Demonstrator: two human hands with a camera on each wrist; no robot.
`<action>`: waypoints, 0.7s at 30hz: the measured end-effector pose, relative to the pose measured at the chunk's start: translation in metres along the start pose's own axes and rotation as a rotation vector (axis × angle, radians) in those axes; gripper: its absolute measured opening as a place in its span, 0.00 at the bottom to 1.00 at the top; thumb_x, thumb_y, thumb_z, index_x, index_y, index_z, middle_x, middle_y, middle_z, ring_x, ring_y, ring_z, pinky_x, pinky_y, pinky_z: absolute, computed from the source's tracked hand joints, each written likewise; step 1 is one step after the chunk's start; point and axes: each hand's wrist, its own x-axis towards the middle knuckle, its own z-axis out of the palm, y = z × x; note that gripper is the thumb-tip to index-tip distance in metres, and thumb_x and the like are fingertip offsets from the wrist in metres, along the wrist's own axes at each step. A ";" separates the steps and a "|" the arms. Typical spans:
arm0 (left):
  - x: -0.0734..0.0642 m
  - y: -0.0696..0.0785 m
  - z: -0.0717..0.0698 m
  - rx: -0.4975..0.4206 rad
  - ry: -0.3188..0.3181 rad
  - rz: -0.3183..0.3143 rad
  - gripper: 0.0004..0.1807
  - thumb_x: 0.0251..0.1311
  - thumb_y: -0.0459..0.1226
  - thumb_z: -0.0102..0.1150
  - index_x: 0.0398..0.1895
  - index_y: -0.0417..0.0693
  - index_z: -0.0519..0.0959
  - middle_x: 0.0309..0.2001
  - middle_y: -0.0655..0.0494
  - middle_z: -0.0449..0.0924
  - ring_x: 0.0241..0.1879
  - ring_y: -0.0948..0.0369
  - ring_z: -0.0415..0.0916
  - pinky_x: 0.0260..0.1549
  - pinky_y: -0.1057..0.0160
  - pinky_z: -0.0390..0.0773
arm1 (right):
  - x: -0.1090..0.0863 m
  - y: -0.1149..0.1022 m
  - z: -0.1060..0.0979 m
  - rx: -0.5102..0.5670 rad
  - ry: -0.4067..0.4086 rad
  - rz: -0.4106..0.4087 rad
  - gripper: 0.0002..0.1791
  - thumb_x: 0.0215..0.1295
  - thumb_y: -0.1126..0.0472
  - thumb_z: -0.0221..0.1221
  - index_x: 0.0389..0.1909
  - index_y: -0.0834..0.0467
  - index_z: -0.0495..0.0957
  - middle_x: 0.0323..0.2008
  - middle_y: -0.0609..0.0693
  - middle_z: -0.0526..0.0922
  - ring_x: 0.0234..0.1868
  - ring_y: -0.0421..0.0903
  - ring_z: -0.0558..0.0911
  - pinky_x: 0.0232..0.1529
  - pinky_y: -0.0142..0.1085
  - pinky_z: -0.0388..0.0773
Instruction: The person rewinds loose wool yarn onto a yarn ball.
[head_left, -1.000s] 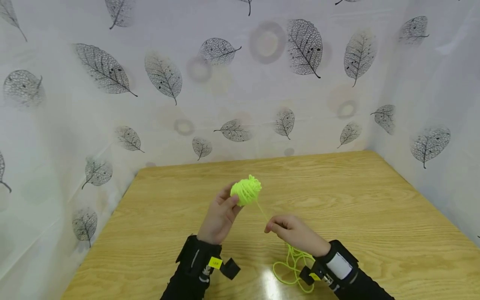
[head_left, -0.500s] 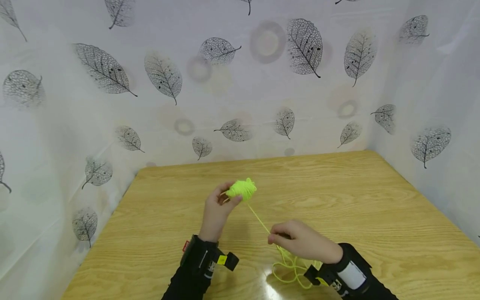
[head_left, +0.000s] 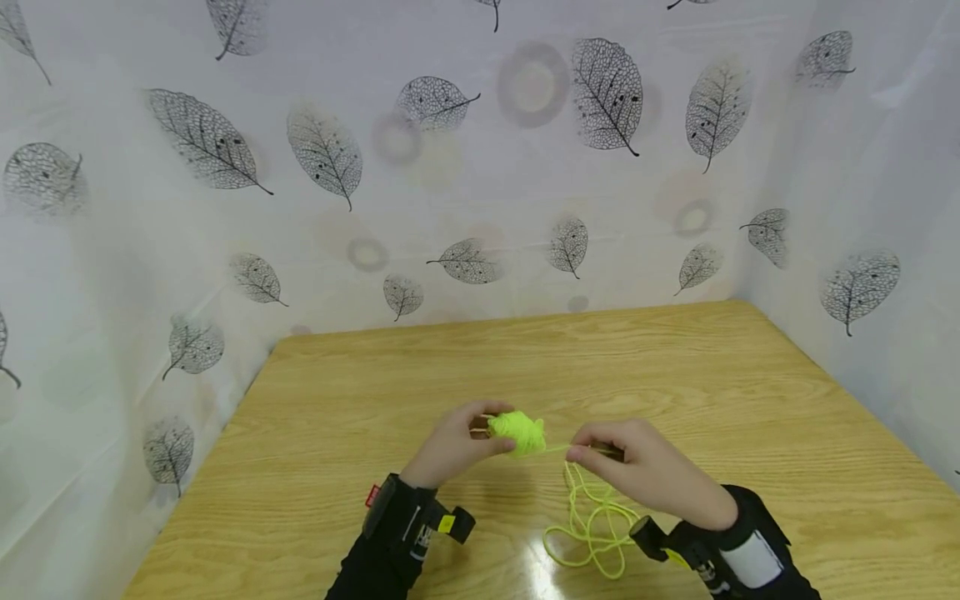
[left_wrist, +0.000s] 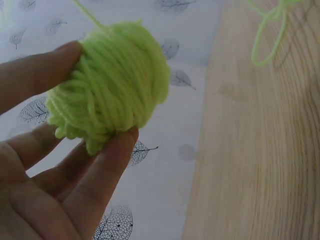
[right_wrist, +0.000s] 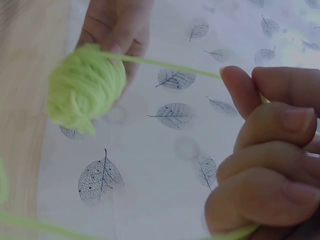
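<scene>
A neon yellow-green ball of yarn (head_left: 519, 432) is held up over the table by my left hand (head_left: 459, 446). In the left wrist view thumb and fingertips pinch the wound yarn ball (left_wrist: 112, 82) at its sides. My right hand (head_left: 651, 468) is to the right of it, pinching the yarn strand (right_wrist: 170, 65) between thumb and index finger. That strand runs nearly level and straight from the ball to the pinch. The other right fingers (right_wrist: 270, 165) curl inward, and yarn trails out below them.
Loose loops of the same yarn (head_left: 592, 533) lie on the wooden table (head_left: 360, 400) below my right hand. A white curtain with a leaf print (head_left: 465, 183) stands behind the table and along both sides. Black straps with small cameras are on both wrists.
The ball has come lower and a little to the right in my left hand. My right hand has shifted right, and the strand has gone from slanting to nearly level.
</scene>
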 end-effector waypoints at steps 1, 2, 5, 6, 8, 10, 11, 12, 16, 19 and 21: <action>0.000 0.001 0.001 0.007 -0.033 0.005 0.25 0.52 0.43 0.64 0.55 0.48 0.74 0.51 0.52 0.74 0.45 0.56 0.73 0.41 0.56 0.79 | 0.000 0.000 -0.001 -0.002 0.018 -0.007 0.06 0.65 0.63 0.55 0.31 0.51 0.79 0.15 0.35 0.63 0.14 0.29 0.58 0.15 0.24 0.61; -0.001 0.002 0.001 -0.001 -0.066 0.009 0.24 0.53 0.42 0.64 0.54 0.48 0.74 0.50 0.53 0.75 0.45 0.56 0.73 0.40 0.56 0.79 | -0.001 0.001 -0.003 -0.004 0.035 -0.010 0.06 0.64 0.64 0.55 0.31 0.51 0.79 0.15 0.35 0.63 0.14 0.29 0.58 0.15 0.23 0.60; -0.003 0.005 0.002 -0.012 -0.140 0.011 0.23 0.52 0.40 0.65 0.54 0.49 0.74 0.50 0.55 0.75 0.45 0.56 0.73 0.41 0.56 0.78 | -0.001 0.001 -0.006 0.018 0.073 -0.009 0.07 0.63 0.67 0.55 0.31 0.52 0.79 0.15 0.36 0.64 0.14 0.31 0.58 0.14 0.24 0.60; -0.004 0.007 0.002 -0.017 -0.164 0.007 0.23 0.52 0.39 0.65 0.53 0.50 0.75 0.50 0.55 0.75 0.45 0.56 0.73 0.42 0.57 0.78 | -0.002 0.001 -0.007 0.030 0.080 -0.006 0.08 0.63 0.68 0.55 0.31 0.52 0.79 0.15 0.37 0.63 0.13 0.32 0.58 0.13 0.24 0.59; -0.004 0.008 0.002 -0.033 -0.215 0.018 0.22 0.52 0.38 0.64 0.53 0.49 0.75 0.51 0.55 0.75 0.46 0.56 0.73 0.44 0.56 0.77 | -0.002 0.002 -0.010 0.056 0.098 0.008 0.08 0.63 0.69 0.55 0.31 0.53 0.79 0.14 0.38 0.63 0.13 0.34 0.59 0.12 0.27 0.60; -0.005 0.010 0.002 -0.053 -0.269 0.034 0.22 0.53 0.37 0.64 0.53 0.48 0.75 0.52 0.55 0.75 0.46 0.57 0.73 0.46 0.57 0.76 | -0.002 0.004 -0.012 0.094 0.109 0.026 0.08 0.64 0.69 0.54 0.31 0.54 0.79 0.15 0.41 0.65 0.13 0.37 0.60 0.12 0.31 0.61; -0.005 0.011 0.002 -0.064 -0.294 0.048 0.21 0.54 0.36 0.63 0.53 0.48 0.75 0.52 0.55 0.75 0.46 0.58 0.73 0.46 0.58 0.76 | -0.002 0.005 -0.012 0.111 0.116 0.038 0.08 0.64 0.69 0.53 0.31 0.55 0.79 0.15 0.42 0.65 0.13 0.37 0.60 0.12 0.32 0.61; -0.005 0.011 0.002 -0.090 -0.320 0.059 0.20 0.55 0.35 0.62 0.53 0.46 0.75 0.52 0.53 0.75 0.46 0.58 0.74 0.46 0.59 0.76 | -0.002 0.007 -0.013 0.133 0.121 0.050 0.08 0.65 0.69 0.53 0.31 0.56 0.79 0.15 0.43 0.64 0.13 0.39 0.61 0.12 0.34 0.61; -0.007 0.013 0.003 -0.203 -0.409 0.092 0.20 0.56 0.29 0.59 0.54 0.40 0.73 0.53 0.46 0.73 0.46 0.60 0.73 0.44 0.63 0.76 | -0.002 0.013 -0.015 0.218 0.133 0.110 0.08 0.67 0.68 0.50 0.32 0.60 0.78 0.14 0.48 0.60 0.12 0.43 0.58 0.12 0.38 0.59; -0.009 0.015 0.003 -0.303 -0.455 0.122 0.22 0.56 0.28 0.58 0.55 0.35 0.71 0.53 0.47 0.73 0.45 0.62 0.72 0.42 0.67 0.76 | -0.001 0.018 -0.014 0.293 0.138 0.159 0.09 0.69 0.66 0.49 0.34 0.64 0.77 0.12 0.51 0.56 0.11 0.44 0.54 0.10 0.40 0.54; -0.009 0.016 0.003 -0.387 -0.485 0.162 0.23 0.57 0.30 0.59 0.56 0.30 0.69 0.51 0.50 0.74 0.44 0.63 0.73 0.40 0.68 0.76 | 0.000 0.022 -0.012 0.350 0.143 0.170 0.10 0.70 0.65 0.48 0.35 0.67 0.76 0.11 0.52 0.54 0.10 0.45 0.53 0.09 0.41 0.52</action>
